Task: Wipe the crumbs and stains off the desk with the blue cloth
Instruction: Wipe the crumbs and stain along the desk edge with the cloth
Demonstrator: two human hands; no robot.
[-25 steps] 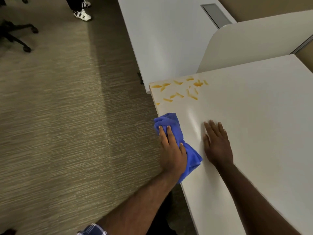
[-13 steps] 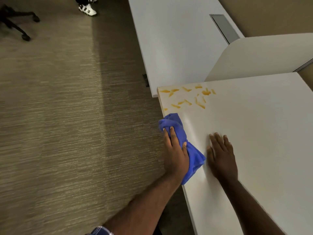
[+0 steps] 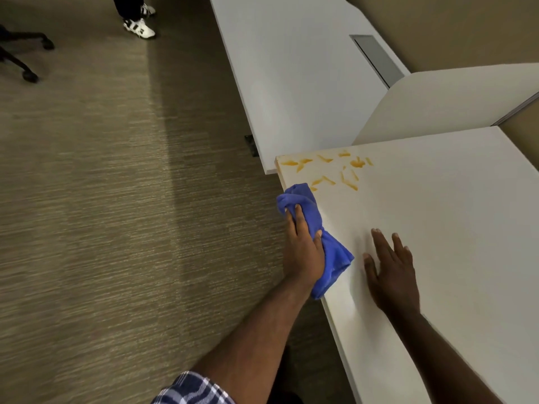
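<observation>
I count two hands, left [image 3: 303, 252] and right [image 3: 390, 272], one blue cloth [image 3: 329, 255], two benches [image 3: 437, 228] [image 3: 291, 68], and two white shoes [image 3: 140, 24] beyond the far bench.

Beyond my fingertips: second white desk [image 3: 291, 68], rounded divider panel [image 3: 455, 103]. Left of them: striped carpet [image 3: 116, 214], chair base [image 3: 23, 53].

The left hand [image 3: 303, 252] presses the bunched blue cloth [image 3: 318, 237] on the left edge of the white desk [image 3: 455, 228], with part of the cloth hanging over the edge. The right hand [image 3: 390, 272] lies flat on the desk, just beside the cloth. Orange stains and crumbs [image 3: 329, 170] are spread near the far left corner, a little beyond the cloth. Below the edge is a striped carpet [image 3: 116, 199]
</observation>
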